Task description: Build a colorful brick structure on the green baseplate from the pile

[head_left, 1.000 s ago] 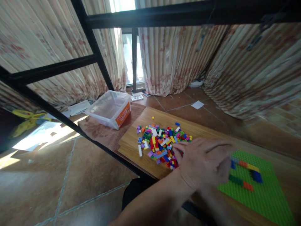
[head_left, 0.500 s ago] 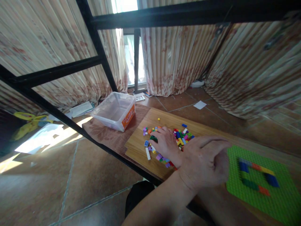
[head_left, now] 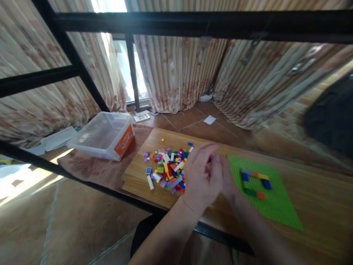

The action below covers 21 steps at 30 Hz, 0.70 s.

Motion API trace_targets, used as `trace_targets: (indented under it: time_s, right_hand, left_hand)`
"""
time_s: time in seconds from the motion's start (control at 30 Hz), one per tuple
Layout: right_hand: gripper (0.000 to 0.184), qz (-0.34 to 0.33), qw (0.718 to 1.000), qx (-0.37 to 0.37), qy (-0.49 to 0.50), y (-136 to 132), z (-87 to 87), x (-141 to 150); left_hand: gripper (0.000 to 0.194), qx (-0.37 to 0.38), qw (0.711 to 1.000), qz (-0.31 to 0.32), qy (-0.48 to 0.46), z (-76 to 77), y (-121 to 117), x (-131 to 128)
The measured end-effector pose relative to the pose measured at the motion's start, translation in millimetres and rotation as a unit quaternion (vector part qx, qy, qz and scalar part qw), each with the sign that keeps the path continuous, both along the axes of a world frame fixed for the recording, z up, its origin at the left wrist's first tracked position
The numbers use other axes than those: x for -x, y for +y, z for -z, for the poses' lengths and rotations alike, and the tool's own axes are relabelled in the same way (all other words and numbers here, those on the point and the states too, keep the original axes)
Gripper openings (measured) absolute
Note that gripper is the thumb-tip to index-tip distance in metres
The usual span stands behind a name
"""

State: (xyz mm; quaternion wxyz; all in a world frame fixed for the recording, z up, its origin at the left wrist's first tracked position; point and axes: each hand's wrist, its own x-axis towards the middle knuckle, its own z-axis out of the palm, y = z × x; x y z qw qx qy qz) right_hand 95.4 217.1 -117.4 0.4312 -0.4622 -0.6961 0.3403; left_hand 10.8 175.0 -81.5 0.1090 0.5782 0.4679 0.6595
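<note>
My left hand [head_left: 202,178] is raised over the wooden board between the brick pile and the green baseplate, its fingers curled inward. Against it, partly behind, is my right hand [head_left: 224,180], also closed; anything between their fingers is hidden. To the left spreads a pile of small toy building bricks [head_left: 168,169] in many colours. On the right lies the green baseplate [head_left: 278,198], bearing a broken outline of bricks: blue bricks [head_left: 267,184], a dark green brick [head_left: 250,191], an orange brick [head_left: 260,195] and a yellow brick [head_left: 264,176].
A clear plastic box [head_left: 102,136] with an orange label stands on a brown cloth [head_left: 82,165], left of the board. A black metal frame [head_left: 176,24] crosses above and at the left. Curtains [head_left: 176,73] hang behind, and paper [head_left: 209,119] lies on the tiled floor.
My right hand has withdrawn from the pile to meet my left hand. A dark green brick beside its fingers no longer shows there. The view has swung right.
</note>
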Motion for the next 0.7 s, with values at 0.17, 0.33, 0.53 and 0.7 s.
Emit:
trace_targets:
  time_s: [0.17, 0.33, 0.53, 0.7]
  right_hand:
    - [0.030, 0.063, 0.986, 0.086, 0.131, -30, 3.3, -81]
    - [0.031, 0.130, 0.969, 0.115, 0.177, -69, 25.9, -127]
    - [0.021, 0.110, 0.982, 0.111, 0.106, -78, 29.3, -155]
    - [0.020, 0.068, 0.968, 0.130, 0.202, -58, 19.7, -176]
  left_hand:
    - [0.027, 0.257, 0.957, 0.129, -0.035, 24.4, 14, -40]
    - [0.031, 0.331, 0.877, 0.348, -0.031, 46.3, 8, -85]
    - [0.025, 0.464, 0.779, 0.370, -0.202, 55.6, 2, -106]
    - [0.039, 0.467, 0.737, 0.366, -0.323, 57.7, 12, -117]
